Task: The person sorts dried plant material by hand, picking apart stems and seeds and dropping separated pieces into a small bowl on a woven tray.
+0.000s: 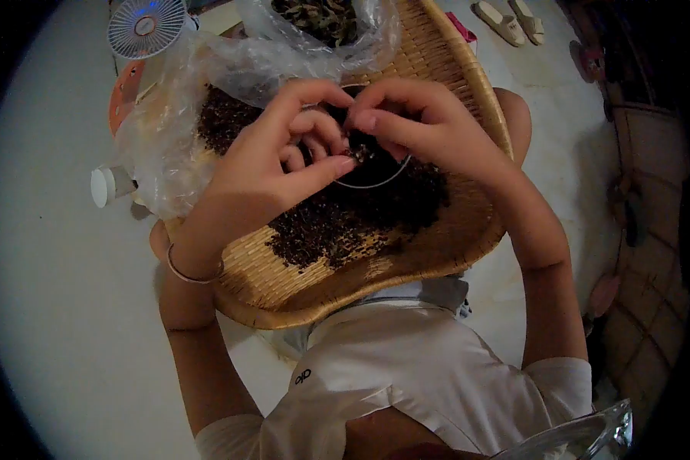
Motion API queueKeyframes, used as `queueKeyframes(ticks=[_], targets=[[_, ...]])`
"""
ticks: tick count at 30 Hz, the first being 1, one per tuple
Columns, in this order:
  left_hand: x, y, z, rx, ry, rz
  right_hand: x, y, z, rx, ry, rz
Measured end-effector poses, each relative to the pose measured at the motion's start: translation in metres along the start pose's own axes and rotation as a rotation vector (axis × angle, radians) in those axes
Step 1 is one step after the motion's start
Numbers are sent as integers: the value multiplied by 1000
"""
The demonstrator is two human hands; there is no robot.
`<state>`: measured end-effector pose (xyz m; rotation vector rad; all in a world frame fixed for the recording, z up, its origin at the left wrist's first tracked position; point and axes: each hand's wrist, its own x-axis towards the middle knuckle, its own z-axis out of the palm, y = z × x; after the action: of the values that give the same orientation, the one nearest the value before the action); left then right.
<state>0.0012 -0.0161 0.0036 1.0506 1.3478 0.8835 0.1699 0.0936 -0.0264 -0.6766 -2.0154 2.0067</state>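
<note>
My left hand point(284, 153) and my right hand point(418, 123) meet over a round, pale-rimmed bowl point(372, 186) holding dark crumbly material. The left thumb and fingers are closed together, with small pale and dark bits at their tips. Close beside them, the right thumb presses against its curled fingers. What either pinch holds is too small to name. The bowl rests in a wide woven basket tray point(257, 287), where dark dry crumbs point(314, 234) are spread below and left of it.
A clear plastic bag point(169, 153) lies over the tray's left side. Another part of the plastic holds dried dark leaves point(322, 19). A small fan point(146, 27) and a white-lidded jar point(109, 186) stand at left; slippers point(506, 23) lie at the top right.
</note>
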Motion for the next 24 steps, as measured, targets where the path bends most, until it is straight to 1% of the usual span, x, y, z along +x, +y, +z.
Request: queueKeyframes(ticks=[2, 5, 11, 20, 24], targets=[[0, 0, 0, 16, -13, 3, 0, 1, 0, 66, -50, -38], [0, 1, 1, 38, -3, -15, 1, 6, 0, 88, -47, -55], [1, 1, 0, 25, -8, -27, 1, 2, -3, 77, -100, -41], [1, 1, -1, -7, -22, -42, 2, 9, -2, 85, -105, -95], [2, 0, -2, -13, -28, -36, 0, 5, -3, 92, -105, -68]])
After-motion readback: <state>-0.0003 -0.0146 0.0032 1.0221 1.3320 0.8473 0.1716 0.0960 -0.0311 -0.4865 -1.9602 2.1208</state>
